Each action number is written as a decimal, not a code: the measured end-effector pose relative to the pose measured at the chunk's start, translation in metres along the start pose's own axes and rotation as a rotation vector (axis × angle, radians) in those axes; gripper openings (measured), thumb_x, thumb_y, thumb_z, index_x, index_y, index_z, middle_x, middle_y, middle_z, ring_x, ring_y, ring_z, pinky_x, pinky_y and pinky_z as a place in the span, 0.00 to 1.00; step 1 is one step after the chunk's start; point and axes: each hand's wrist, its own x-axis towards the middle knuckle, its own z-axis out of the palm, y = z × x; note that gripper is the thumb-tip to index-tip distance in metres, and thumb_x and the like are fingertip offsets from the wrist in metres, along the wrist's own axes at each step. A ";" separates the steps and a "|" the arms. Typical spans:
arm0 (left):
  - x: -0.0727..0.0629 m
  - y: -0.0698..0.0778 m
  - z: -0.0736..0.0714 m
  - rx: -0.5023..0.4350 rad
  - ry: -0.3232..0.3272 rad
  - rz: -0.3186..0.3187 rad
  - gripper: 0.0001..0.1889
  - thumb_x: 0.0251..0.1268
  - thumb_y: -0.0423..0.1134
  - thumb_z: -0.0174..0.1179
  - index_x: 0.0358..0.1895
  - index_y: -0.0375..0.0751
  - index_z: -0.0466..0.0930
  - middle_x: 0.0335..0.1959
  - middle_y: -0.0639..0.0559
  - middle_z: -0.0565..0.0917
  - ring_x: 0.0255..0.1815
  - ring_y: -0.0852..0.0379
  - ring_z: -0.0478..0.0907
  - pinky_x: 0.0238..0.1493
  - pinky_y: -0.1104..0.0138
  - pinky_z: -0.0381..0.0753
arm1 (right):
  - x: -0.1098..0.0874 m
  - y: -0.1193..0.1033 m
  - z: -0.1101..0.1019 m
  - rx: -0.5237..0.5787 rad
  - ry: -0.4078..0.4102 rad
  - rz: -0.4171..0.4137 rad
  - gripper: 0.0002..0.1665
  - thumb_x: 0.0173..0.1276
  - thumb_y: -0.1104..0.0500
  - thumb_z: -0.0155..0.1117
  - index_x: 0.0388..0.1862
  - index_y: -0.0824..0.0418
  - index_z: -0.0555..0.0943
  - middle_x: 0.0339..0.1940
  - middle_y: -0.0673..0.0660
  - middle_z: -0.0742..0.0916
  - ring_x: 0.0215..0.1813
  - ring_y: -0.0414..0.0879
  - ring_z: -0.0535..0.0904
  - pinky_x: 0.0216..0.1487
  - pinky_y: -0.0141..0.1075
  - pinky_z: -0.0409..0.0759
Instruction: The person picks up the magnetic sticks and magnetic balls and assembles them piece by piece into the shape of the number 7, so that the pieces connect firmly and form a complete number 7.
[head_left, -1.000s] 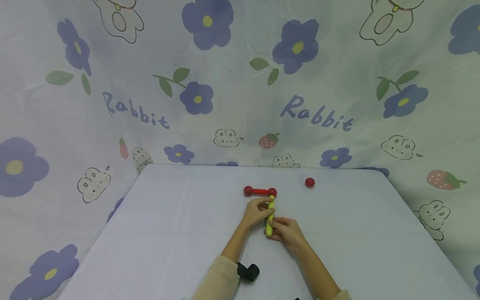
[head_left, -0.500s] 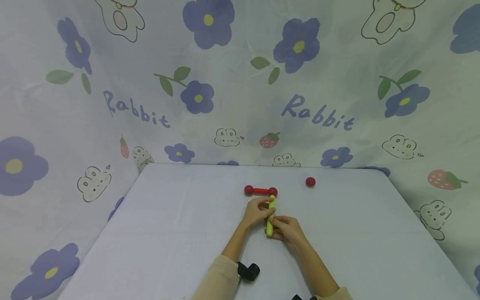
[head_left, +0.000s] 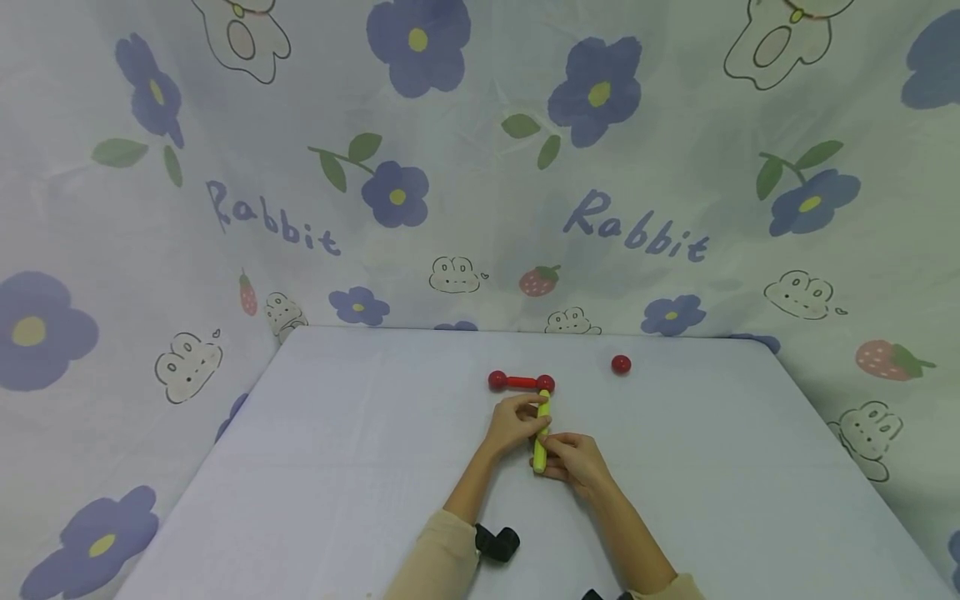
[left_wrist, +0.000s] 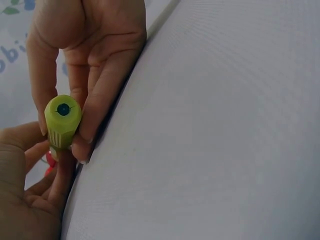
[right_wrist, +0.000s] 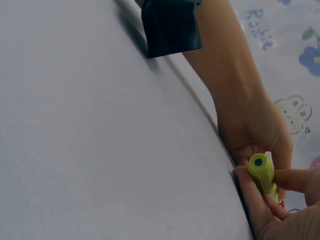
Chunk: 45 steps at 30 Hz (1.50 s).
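Observation:
Both hands hold a yellow-green toy rod (head_left: pixel 540 458) that points away from the body over the white table. The left hand (head_left: pixel 513 425) pinches its far part between thumb and fingers. Nearer the body, the right hand (head_left: pixel 577 462) grips it with the thumb on top. A round dark inset shows in the rod's near end (left_wrist: pixel 62 111) in the left wrist view. Its far end meets a red ball (head_left: pixel 545 383) in the head view. A short red rod (head_left: pixel 521 382) joins this ball to another red ball (head_left: pixel 497 381) on the left.
A loose red ball (head_left: pixel 621 364) lies toward the back right of the white table (head_left: pixel 360 467). Behind rises a cloth backdrop (head_left: pixel 480 192) with flowers and rabbits. A black wrist-worn device (head_left: pixel 498 544) sits at the left sleeve.

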 end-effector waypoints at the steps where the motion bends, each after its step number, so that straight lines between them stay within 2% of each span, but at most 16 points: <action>1: -0.001 0.001 0.000 0.004 0.001 0.002 0.18 0.55 0.27 0.62 0.49 0.22 0.77 0.38 0.27 0.81 0.33 0.39 0.82 0.27 0.75 0.77 | 0.000 0.000 0.000 0.000 0.002 0.000 0.21 0.67 0.61 0.59 0.49 0.79 0.73 0.31 0.61 0.85 0.33 0.51 0.86 0.36 0.40 0.84; 13: 0.000 0.000 -0.002 -0.008 -0.019 -0.011 0.18 0.56 0.29 0.62 0.50 0.23 0.77 0.42 0.28 0.81 0.37 0.38 0.81 0.29 0.76 0.76 | 0.002 -0.001 0.004 -0.042 0.082 0.027 0.20 0.64 0.59 0.63 0.46 0.76 0.77 0.28 0.59 0.86 0.30 0.50 0.85 0.33 0.41 0.84; 20: 0.014 -0.041 0.007 0.018 0.005 -0.030 0.19 0.56 0.35 0.65 0.51 0.32 0.79 0.41 0.36 0.83 0.36 0.45 0.83 0.31 0.71 0.80 | 0.003 -0.001 0.004 -0.042 0.091 0.026 0.22 0.64 0.59 0.63 0.47 0.78 0.75 0.28 0.59 0.85 0.28 0.49 0.85 0.32 0.40 0.84; 28: 0.013 -0.043 0.005 0.010 0.004 0.060 0.19 0.56 0.40 0.65 0.50 0.33 0.80 0.38 0.42 0.85 0.30 0.59 0.82 0.30 0.69 0.82 | 0.004 -0.002 0.006 -0.074 0.128 0.043 0.22 0.64 0.58 0.63 0.47 0.77 0.75 0.28 0.59 0.85 0.27 0.48 0.85 0.31 0.39 0.84; 31: 0.013 -0.042 0.006 0.021 0.009 0.019 0.20 0.56 0.39 0.65 0.51 0.34 0.79 0.39 0.41 0.85 0.31 0.58 0.83 0.31 0.70 0.82 | 0.004 -0.002 0.006 -0.071 0.121 0.033 0.22 0.64 0.58 0.62 0.47 0.77 0.75 0.28 0.59 0.85 0.27 0.49 0.85 0.31 0.40 0.84; 35: 0.014 -0.040 0.007 0.009 0.015 -0.049 0.22 0.55 0.37 0.66 0.55 0.35 0.78 0.40 0.38 0.84 0.33 0.51 0.84 0.31 0.68 0.82 | 0.002 0.000 0.004 -0.044 0.087 0.012 0.22 0.64 0.59 0.63 0.47 0.77 0.76 0.28 0.59 0.85 0.29 0.47 0.85 0.33 0.39 0.84; 38: 0.013 -0.040 0.008 0.003 0.021 -0.065 0.23 0.55 0.36 0.66 0.56 0.35 0.77 0.40 0.36 0.84 0.34 0.49 0.84 0.31 0.68 0.82 | 0.001 0.002 0.001 -0.023 0.046 -0.008 0.24 0.63 0.61 0.63 0.50 0.79 0.74 0.31 0.60 0.86 0.31 0.47 0.85 0.34 0.39 0.84; 42: 0.012 -0.040 0.007 0.015 0.031 -0.092 0.25 0.55 0.38 0.66 0.58 0.38 0.75 0.41 0.38 0.85 0.35 0.52 0.84 0.31 0.69 0.81 | -0.001 0.004 -0.003 0.006 -0.005 -0.035 0.27 0.63 0.62 0.64 0.55 0.80 0.71 0.39 0.63 0.85 0.34 0.48 0.85 0.38 0.40 0.83; 45: 0.011 -0.040 0.007 0.020 0.041 -0.088 0.25 0.54 0.39 0.66 0.58 0.38 0.75 0.39 0.40 0.85 0.35 0.54 0.84 0.31 0.71 0.80 | -0.002 0.005 -0.005 0.022 -0.030 -0.048 0.29 0.64 0.62 0.63 0.57 0.81 0.69 0.43 0.66 0.84 0.37 0.49 0.85 0.40 0.40 0.83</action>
